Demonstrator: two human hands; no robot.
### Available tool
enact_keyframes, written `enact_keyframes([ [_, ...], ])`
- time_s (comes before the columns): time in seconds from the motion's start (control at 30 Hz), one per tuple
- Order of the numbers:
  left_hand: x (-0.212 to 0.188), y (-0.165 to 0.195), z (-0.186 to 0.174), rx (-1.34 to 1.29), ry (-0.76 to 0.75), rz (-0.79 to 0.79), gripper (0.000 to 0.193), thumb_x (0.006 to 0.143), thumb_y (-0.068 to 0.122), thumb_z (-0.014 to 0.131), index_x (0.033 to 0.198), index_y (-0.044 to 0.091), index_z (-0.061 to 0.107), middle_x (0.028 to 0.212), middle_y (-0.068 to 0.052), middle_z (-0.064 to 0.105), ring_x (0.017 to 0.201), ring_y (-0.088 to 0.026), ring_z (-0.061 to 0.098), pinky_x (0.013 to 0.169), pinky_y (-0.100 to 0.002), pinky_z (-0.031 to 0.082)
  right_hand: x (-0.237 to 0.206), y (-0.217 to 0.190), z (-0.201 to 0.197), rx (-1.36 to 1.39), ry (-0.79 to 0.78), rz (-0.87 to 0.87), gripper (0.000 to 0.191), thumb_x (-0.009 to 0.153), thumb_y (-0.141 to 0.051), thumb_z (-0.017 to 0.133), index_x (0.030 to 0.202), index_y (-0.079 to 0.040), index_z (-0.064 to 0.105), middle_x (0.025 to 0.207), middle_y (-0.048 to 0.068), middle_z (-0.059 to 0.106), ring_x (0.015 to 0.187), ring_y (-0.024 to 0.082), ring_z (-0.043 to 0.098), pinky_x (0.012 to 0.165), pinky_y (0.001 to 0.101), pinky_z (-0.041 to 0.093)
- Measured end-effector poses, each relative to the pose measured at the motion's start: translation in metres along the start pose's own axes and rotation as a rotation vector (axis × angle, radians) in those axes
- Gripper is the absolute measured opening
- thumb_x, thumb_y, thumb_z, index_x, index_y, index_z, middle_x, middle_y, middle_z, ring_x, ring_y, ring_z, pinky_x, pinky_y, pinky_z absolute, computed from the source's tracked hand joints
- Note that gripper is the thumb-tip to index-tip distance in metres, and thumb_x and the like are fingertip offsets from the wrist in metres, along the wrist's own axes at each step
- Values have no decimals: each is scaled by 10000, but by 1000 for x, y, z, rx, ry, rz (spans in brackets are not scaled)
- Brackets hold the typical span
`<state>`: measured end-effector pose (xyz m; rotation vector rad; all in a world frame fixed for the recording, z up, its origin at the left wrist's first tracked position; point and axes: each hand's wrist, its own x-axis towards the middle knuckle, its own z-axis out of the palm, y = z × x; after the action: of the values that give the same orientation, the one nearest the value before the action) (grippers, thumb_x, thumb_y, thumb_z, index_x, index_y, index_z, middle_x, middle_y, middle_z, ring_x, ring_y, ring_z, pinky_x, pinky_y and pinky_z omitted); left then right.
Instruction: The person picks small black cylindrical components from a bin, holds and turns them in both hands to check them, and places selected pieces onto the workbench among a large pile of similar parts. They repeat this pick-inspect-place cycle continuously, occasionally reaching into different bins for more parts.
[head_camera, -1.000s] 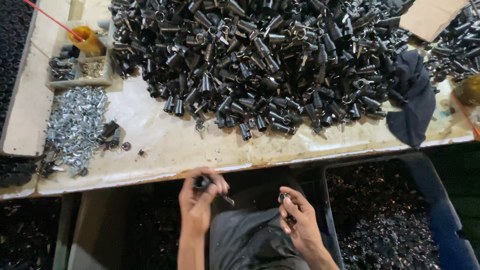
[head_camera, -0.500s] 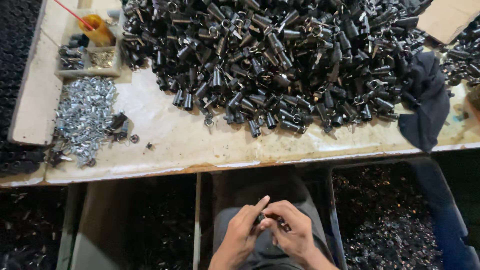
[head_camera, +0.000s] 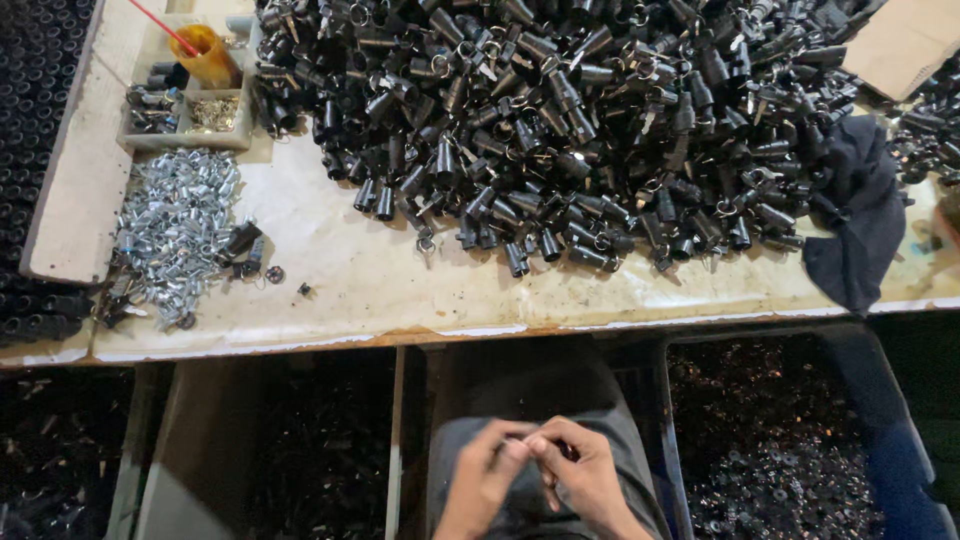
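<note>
Head view, looking down past the bench edge. Left hand (head_camera: 480, 480) and right hand (head_camera: 585, 475) meet over the lap, fingertips pinched together on a small dark part (head_camera: 567, 452); it is mostly hidden, so its shape cannot be told. Both hands narrow, closed on that piece. Judged step: fitting or pressing two small pieces together by finger. The next move likely calls for a firm, aligned pinch, then a free hand.

Around: a large heap of black cylindrical metal parts with ring ends (head_camera: 590, 120) covers the worn pale worktop (head_camera: 400, 290). A pile of small silver metal sleeves (head_camera: 175, 230) lies left, near a partitioned grey tray (head_camera: 190, 105) and an orange cup (head_camera: 210, 55). A dark cloth (head_camera: 860, 220) sits right. A dark bin of small fittings (head_camera: 780, 450) is just beside the right hand. Nothing blocks the hands.
</note>
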<state>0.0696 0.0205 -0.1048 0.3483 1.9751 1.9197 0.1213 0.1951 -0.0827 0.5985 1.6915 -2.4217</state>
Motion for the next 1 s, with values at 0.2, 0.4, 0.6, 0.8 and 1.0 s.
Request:
enact_keyframes([
  [0.2, 4, -15, -100, 366, 610, -78, 170, 917, 160, 567, 837, 31, 643, 714, -55, 558, 703, -204, 505, 606, -357, 366, 27, -11, -17, 452, 277, 221, 310, 897, -78, 576, 1205, -54, 557, 1036, 60, 671, 669, 141, 631, 459, 280, 453],
  [0.4, 47, 45, -80, 615, 370, 140, 187, 916, 143, 588, 1059, 97, 700, 1029, -94, 741, 865, -305, 744, 764, -377, 577, 22, -5, -14, 522, 93, 200, 326, 961, -256, 588, 1226, -65, 593, 967, 147, 674, 589, 151, 539, 376, 266, 406],
  [0.6, 155, 96, 19, 988, 402, 536, 617, 817, 283, 725, 1364, 55, 554, 1206, -212, 621, 1033, -402, 619, 783, -497, 529, 13, 4, -1, 520, 93, 220, 371, 968, -290, 589, 1250, -52, 629, 859, 67, 583, 604, 118, 533, 363, 252, 394],
  [0.8, 168, 91, 11, 981, 369, 457, 404, 877, 162, 672, 1266, 69, 608, 1058, -139, 621, 1018, -330, 621, 808, -477, 525, -2, -5, -32, 412, 185, 106, 332, 953, -156, 626, 1241, 6, 603, 931, 66, 602, 647, 112, 537, 385, 249, 381],
  [1.0, 158, 98, -10, 1056, 405, 405, 328, 830, 200, 723, 1109, 56, 630, 991, -146, 618, 979, -356, 605, 786, -502, 502, 13, -10, -32, 434, 206, 102, 310, 955, -159, 622, 1220, 2, 623, 918, 68, 599, 634, 121, 526, 416, 252, 395],
])
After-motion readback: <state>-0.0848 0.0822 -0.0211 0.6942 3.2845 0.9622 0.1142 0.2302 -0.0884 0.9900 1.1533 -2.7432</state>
